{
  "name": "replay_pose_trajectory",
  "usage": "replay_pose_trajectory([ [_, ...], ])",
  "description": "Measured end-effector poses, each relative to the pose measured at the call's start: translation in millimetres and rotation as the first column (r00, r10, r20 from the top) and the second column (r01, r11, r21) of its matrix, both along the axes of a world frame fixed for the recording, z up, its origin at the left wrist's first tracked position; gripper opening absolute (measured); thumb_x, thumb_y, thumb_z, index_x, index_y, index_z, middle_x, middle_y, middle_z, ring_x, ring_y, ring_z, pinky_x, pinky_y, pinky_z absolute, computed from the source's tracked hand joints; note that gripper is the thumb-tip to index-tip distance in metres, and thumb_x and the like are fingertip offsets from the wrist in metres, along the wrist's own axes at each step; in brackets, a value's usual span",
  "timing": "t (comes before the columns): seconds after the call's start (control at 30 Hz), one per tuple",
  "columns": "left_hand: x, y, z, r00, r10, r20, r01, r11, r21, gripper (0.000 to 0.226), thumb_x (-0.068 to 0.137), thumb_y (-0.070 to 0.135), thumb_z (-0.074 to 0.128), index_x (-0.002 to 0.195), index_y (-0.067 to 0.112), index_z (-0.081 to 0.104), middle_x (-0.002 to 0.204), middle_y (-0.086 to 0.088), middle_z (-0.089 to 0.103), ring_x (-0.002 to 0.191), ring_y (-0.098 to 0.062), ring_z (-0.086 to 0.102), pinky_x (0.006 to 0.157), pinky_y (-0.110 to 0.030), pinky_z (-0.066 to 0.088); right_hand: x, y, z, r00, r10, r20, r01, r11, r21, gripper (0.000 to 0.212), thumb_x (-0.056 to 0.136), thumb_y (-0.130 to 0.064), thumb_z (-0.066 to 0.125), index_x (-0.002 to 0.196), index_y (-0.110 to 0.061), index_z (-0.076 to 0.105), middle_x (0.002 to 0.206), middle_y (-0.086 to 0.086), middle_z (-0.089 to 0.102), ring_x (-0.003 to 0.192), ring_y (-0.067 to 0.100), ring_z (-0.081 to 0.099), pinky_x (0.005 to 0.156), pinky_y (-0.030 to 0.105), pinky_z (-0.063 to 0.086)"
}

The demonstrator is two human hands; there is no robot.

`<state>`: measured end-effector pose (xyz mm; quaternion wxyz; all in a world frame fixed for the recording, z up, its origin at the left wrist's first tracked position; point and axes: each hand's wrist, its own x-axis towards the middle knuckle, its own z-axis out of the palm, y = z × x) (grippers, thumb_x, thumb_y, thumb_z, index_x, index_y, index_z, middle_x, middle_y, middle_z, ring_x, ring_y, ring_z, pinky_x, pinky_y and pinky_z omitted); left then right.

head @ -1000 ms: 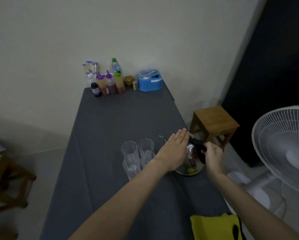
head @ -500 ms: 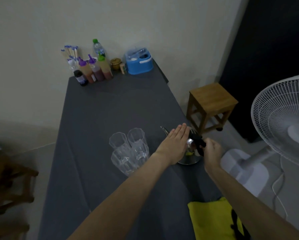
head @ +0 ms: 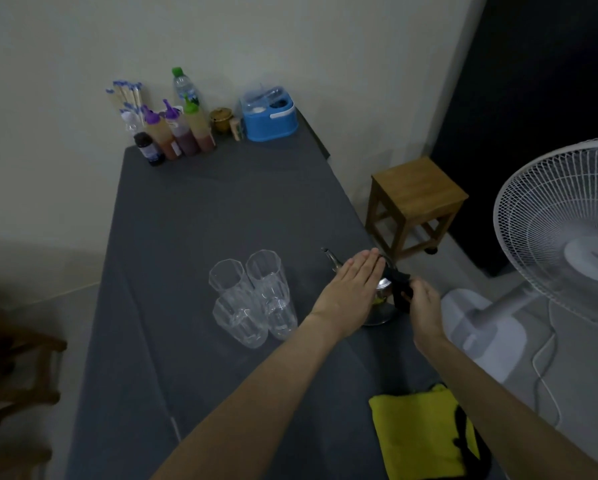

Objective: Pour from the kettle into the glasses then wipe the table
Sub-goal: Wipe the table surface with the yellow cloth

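A steel kettle (head: pixel 382 299) with a black handle stands near the right edge of the grey table (head: pixel 193 216), its thin spout pointing up and away. My right hand (head: pixel 424 303) grips the black handle. My left hand (head: pixel 351 289) lies flat on top of the kettle's lid, fingers together. Several clear empty glasses (head: pixel 252 296) stand clustered just left of the kettle. A yellow cloth (head: pixel 425 434) lies on the near right corner of the table, partly under my right forearm.
At the table's far end stand sauce bottles (head: pixel 176 133), a water bottle (head: pixel 183 86), a small brass pot (head: pixel 221 117) and a blue container (head: pixel 270 116). Right of the table are a wooden stool (head: pixel 415 199) and a white standing fan (head: pixel 560 230). Wooden furniture (head: pixel 10 368) sits at left.
The view has shifted as my head moved; both hands stay on the kettle, which has not left the table. The glasses have not moved.
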<state>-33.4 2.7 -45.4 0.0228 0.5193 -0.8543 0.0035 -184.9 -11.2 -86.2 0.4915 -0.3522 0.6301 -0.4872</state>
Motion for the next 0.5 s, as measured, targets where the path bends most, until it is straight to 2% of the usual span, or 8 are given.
replay_pose_trajectory([
  [0.07,-3.4,5.0,-3.3,0.999,0.009,-0.041,-0.010,1.000,-0.023,0.058,0.100,0.015,0.030,0.149,0.002,0.002,0.159,-0.015,-0.001,0.147,-0.026,-0.004,0.116,-0.034,-0.008,-5.6,1.1,-2.2,0.992,0.072,-0.102,-0.072,0.997,0.001,0.026,0.091,-0.019,0.038,0.076,-0.019,0.059,0.084,0.007,0.061,0.079,0.018,0.058,0.075,0.035,0.046],
  [0.13,-4.2,16.2,-8.1,0.991,0.031,-0.133,-0.033,0.999,-0.014,0.060,0.099,0.015,0.032,0.150,0.003,0.004,0.159,-0.014,-0.002,0.147,-0.025,-0.005,0.118,-0.033,-0.005,-11.7,4.6,-3.9,0.941,0.109,-0.319,-0.129,0.991,-0.042,0.020,0.090,-0.030,0.041,0.077,-0.027,0.056,0.088,0.008,0.060,0.088,0.028,0.060,0.080,0.047,0.050],
  [0.17,-2.3,25.3,-11.5,0.980,0.038,-0.196,-0.036,0.999,0.010,0.062,0.097,0.014,0.034,0.150,0.005,0.005,0.159,-0.013,-0.003,0.147,-0.023,-0.005,0.119,-0.033,-0.003,-14.3,11.8,-2.3,0.909,0.095,-0.406,-0.133,0.989,-0.065,0.015,0.092,-0.029,0.045,0.078,-0.030,0.052,0.085,0.005,0.058,0.088,0.030,0.059,0.080,0.050,0.049],
  [0.23,6.4,50.5,-23.6,0.947,0.055,-0.316,-0.033,0.997,0.077,0.063,0.095,0.014,0.036,0.151,0.008,0.009,0.160,-0.010,-0.001,0.147,-0.020,-0.003,0.119,-0.032,0.000,-18.1,38.2,-2.6,0.843,0.079,-0.532,-0.171,0.977,-0.125,0.004,0.093,-0.022,0.055,0.089,-0.021,0.054,0.088,-0.001,0.054,0.091,0.030,0.056,0.080,0.046,0.048],
  [0.27,12.6,66.3,-32.1,0.938,0.066,-0.342,-0.030,0.993,0.111,0.060,0.095,0.017,0.034,0.151,0.008,0.013,0.160,-0.010,0.001,0.147,-0.019,0.000,0.120,-0.032,0.001,-19.3,56.8,-5.4,0.791,0.095,-0.604,-0.211,0.969,-0.124,0.012,0.092,-0.021,0.058,0.100,-0.013,0.055,0.096,0.003,0.053,0.097,0.030,0.053,0.083,0.041,0.046],
  [0.33,27.0,101.0,-53.1,0.935,0.092,-0.343,-0.038,0.986,0.160,0.058,0.093,0.024,0.026,0.149,0.007,0.022,0.159,-0.010,0.006,0.147,-0.019,0.004,0.120,-0.034,0.004,-26.5,99.3,-24.2,0.650,0.203,-0.732,-0.347,0.937,-0.048,0.038,0.089,-0.028,0.062,0.118,-0.006,0.052,0.120,0.011,0.051,0.111,0.028,0.051,0.091,0.037,0.044],
  [0.43,51.8,151.3,-87.6,0.935,0.175,-0.309,-0.102,0.966,0.237,0.056,0.091,0.025,0.026,0.144,0.007,0.034,0.158,-0.009,0.015,0.146,-0.020,0.014,0.119,-0.033,0.001,-37.9,163.9,-60.7,0.335,0.340,-0.879,-0.507,0.851,0.136,0.066,0.080,-0.057,0.055,0.129,-0.013,0.052,0.140,0.011,0.045,0.123,0.031,0.048,0.097,0.046,0.044],
  [0.5,69.0,176.2,-106.2,0.939,0.232,-0.255,-0.162,0.950,0.267,0.052,0.090,0.024,0.033,0.139,0.009,0.041,0.154,-0.009,0.026,0.142,-0.023,0.028,0.119,-0.033,0.005,-44.9,192.6,-78.1,0.183,0.405,-0.896,-0.513,0.816,0.265,0.087,0.070,-0.073,0.053,0.137,-0.019,0.046,0.149,0.013,0.035,0.134,0.037,0.036,0.103,0.055,0.036],
])
